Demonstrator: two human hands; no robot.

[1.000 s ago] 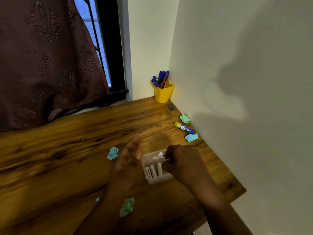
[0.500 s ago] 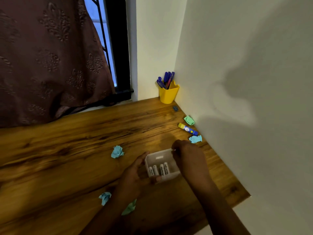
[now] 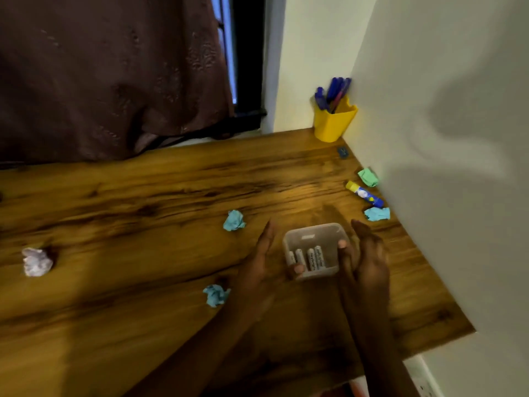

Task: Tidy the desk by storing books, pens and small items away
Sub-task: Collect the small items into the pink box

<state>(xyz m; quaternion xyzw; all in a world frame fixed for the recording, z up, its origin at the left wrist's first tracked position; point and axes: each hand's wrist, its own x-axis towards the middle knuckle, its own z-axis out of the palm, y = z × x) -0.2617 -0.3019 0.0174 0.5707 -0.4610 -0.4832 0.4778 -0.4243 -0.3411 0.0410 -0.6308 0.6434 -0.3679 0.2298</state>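
Four batteries [image 3: 307, 257] are lying in one clear box [image 3: 329, 233]. Five paper balls are sitting on the surface [image 3: 143, 196]: three blue, one green, one white. One glue stick [image 3: 364, 194], one yellow cup [image 3: 333, 123] of pens.

Two bare forearms reach in from the lower edge, hands set close together, palms facing each other. The left hand [image 3: 262, 263] stands on edge, fingers straight, thumb tucked inward. The right hand [image 3: 365, 260] mirrors it, fingers extended, thumb tip showing.
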